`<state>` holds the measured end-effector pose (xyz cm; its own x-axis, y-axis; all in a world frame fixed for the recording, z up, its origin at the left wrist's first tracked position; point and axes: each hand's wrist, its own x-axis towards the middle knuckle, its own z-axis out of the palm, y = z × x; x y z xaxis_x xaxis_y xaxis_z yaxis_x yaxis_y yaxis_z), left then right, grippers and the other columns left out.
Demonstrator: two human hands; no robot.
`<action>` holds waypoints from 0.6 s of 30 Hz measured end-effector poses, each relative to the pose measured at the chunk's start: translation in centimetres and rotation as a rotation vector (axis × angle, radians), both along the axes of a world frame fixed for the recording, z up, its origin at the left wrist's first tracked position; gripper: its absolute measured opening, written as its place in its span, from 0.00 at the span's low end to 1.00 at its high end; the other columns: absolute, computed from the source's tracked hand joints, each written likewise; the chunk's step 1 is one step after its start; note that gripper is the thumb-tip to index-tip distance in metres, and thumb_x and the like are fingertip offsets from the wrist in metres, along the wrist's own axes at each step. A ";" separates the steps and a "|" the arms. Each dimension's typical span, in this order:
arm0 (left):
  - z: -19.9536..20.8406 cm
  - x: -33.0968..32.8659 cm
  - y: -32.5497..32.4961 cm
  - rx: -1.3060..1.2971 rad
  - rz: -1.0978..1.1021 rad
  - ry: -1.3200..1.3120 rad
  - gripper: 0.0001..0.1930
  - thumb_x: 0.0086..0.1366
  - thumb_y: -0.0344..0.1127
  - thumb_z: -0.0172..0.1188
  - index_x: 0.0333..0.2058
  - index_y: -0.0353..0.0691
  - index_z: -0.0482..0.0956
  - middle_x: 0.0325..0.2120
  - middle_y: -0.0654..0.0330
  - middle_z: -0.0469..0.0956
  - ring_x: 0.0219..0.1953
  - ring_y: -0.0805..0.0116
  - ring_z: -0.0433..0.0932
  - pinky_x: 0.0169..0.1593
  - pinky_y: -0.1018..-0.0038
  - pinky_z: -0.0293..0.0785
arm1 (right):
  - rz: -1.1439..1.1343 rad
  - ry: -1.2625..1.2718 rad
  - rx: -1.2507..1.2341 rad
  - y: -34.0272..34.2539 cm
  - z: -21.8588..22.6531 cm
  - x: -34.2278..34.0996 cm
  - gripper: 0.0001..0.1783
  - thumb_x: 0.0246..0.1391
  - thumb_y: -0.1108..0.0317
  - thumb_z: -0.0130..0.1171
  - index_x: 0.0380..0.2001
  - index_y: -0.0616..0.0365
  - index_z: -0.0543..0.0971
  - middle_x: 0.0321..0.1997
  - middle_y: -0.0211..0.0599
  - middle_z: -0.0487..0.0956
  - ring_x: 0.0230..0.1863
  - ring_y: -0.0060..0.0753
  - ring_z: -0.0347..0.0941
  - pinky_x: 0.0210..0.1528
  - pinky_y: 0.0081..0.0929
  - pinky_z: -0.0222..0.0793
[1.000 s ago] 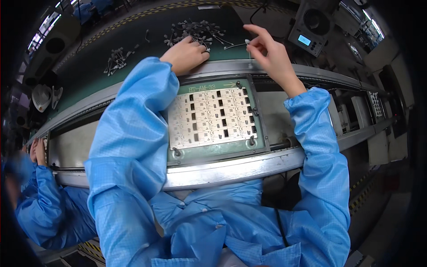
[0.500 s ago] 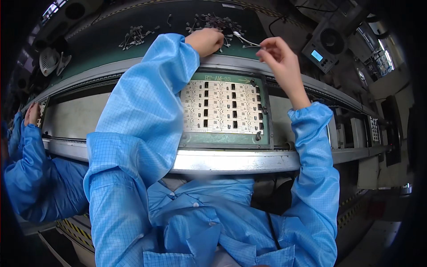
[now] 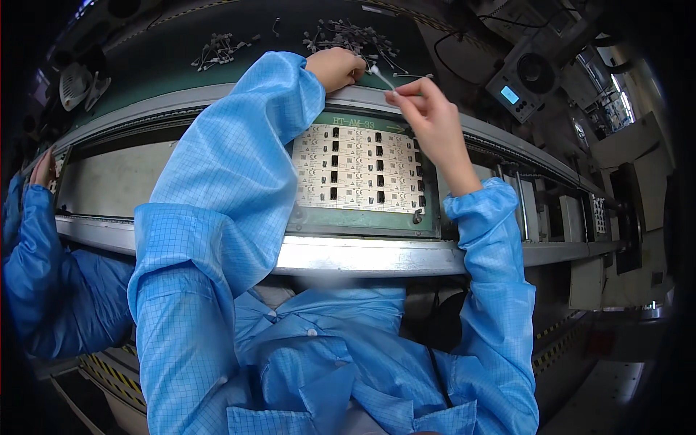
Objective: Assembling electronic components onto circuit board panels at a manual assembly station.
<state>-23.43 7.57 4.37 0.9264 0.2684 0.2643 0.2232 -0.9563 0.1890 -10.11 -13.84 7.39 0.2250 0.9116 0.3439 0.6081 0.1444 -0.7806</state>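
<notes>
Right hand (image 3: 429,119) pinches one cable (image 3: 386,81), white end just beside left hand (image 3: 336,69); left grip hidden, can't tell. Pile (image 3: 344,38) lies on bench (image 3: 156,69); no cables visible on boards (image 3: 357,170), so probably early.

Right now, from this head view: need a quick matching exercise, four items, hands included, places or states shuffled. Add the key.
Column one
1. Right hand
2. Left hand
3. White boards
4. Small screen

Column two
A. Lit pale blue, on a device at upper right
B. On a green carrier behind the near metal rail
C. Pinching a white cable
D. Fingers curled, at the near edge of the larger cable pile

Pairs: 1-C, 2-D, 3-B, 4-A
</notes>
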 end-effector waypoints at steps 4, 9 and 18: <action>-0.9 -0.5 0.8 -0.195 0.024 -0.079 0.07 0.61 0.30 0.63 0.38 0.37 0.81 0.33 0.53 0.81 0.39 0.56 0.81 0.45 0.65 0.77 | -0.086 -0.090 -0.103 -0.2 0.3 -2.8 0.09 0.63 0.69 0.59 0.40 0.64 0.75 0.36 0.44 0.87 0.42 0.31 0.84 0.52 0.24 0.75; 0.2 0.1 1.7 -0.400 0.163 -0.346 0.11 0.65 0.37 0.64 0.42 0.39 0.84 0.38 0.54 0.85 0.42 0.59 0.83 0.50 0.68 0.77 | -0.126 -0.421 0.089 0.2 -1.4 -4.2 0.05 0.58 0.69 0.60 0.36 0.59 0.78 0.29 0.39 0.84 0.36 0.45 0.79 0.59 0.46 0.63; -0.3 -0.5 1.7 -0.494 0.179 -0.373 0.10 0.72 0.36 0.57 0.44 0.37 0.83 0.40 0.61 0.83 0.44 0.70 0.78 0.53 0.71 0.73 | 0.097 -0.711 0.036 0.3 -2.8 -4.4 0.04 0.55 0.68 0.63 0.29 0.54 0.83 0.35 0.29 0.78 0.45 0.34 0.72 0.60 0.46 0.51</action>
<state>-23.96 9.32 4.10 0.7258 0.5827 0.3657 0.2051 -0.6906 0.6936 -14.55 -13.52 4.60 -0.1459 0.9014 0.4078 0.9508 0.2416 -0.1939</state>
